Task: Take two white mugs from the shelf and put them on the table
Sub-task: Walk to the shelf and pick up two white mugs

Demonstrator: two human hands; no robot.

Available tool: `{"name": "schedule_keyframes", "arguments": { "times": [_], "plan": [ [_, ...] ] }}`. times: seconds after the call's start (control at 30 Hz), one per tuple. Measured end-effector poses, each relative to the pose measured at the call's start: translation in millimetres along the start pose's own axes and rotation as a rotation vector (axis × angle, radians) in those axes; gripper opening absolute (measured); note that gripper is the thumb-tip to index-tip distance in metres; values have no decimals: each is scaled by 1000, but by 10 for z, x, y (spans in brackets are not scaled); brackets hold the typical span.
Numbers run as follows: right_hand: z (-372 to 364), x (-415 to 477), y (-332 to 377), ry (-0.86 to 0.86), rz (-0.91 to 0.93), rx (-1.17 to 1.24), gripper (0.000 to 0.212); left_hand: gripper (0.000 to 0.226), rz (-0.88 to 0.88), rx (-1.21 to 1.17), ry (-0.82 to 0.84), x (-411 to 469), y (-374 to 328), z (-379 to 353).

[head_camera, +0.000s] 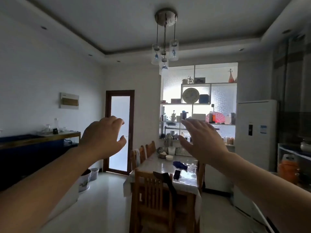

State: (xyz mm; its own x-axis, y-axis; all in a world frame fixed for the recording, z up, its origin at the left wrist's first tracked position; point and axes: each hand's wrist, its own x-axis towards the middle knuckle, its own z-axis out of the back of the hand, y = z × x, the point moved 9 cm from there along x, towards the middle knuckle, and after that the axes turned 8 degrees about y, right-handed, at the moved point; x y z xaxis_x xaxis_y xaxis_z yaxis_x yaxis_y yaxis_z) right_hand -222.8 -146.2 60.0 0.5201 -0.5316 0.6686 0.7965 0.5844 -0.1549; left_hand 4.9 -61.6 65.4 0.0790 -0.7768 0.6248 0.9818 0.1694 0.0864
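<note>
My left hand and my right hand are both raised in front of me, fingers spread, holding nothing. Far across the room stands a white shelf unit against a bright frosted window. A white mug with a small plant in it sits on its middle shelf, just left of my right fingertips; a second white cup stands beside it. The dining table with a glossy top runs from me toward the shelf. My hands are well short of the shelf.
Wooden chairs stand at the table's near end and left side. On the table lie a white bowl, a blue cloth and a black phone. A white fridge stands right, a dark sideboard left.
</note>
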Motion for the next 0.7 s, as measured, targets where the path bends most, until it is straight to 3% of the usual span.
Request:
{"name": "schedule_keyframes", "arguments": {
  "times": [0.1,0.7],
  "plan": [
    [-248,435,33,-52,8,-11,57,50,3,13,-27,317,301,-228],
    [-2427,2620,205,37,66,131,59,44,19,115,46,2126,1493,-2050]
  ]
}}
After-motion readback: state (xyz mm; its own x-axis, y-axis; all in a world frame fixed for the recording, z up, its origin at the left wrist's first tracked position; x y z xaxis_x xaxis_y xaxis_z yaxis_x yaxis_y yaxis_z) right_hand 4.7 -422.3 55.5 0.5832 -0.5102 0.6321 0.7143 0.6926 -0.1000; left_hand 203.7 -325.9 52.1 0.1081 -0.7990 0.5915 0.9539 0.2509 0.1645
